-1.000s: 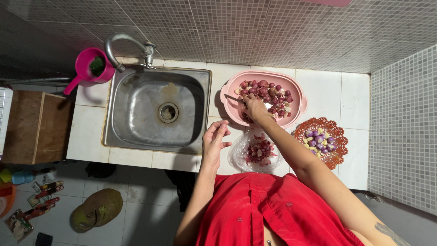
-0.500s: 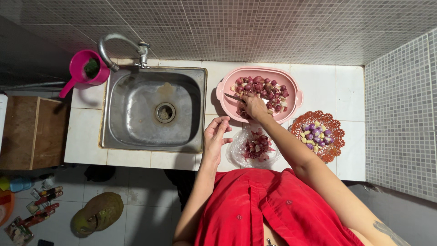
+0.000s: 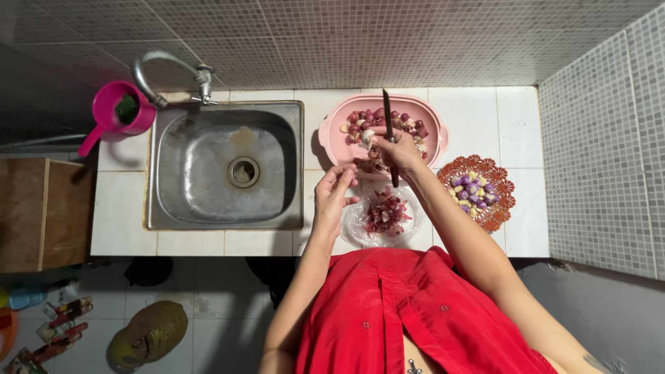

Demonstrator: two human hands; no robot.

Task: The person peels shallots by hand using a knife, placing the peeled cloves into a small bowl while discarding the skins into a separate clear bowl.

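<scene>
The tiled worktop [image 3: 201, 242] carries a steel sink [image 3: 228, 166], with a pink jug [image 3: 118, 114] at its left corner. A pink tub [image 3: 332, 138] of shallots sits right of the sink, a red basket [image 3: 495, 215] further right, a bag [image 3: 353, 221] of peelings nearer the body. The right hand [image 3: 398, 149], over the tub, grips a knife [image 3: 389, 131], blade pointing away; it possibly also pinches a shallot. The left hand [image 3: 334, 197] hovers beside the bag, fingers loosely curled, empty.
</scene>
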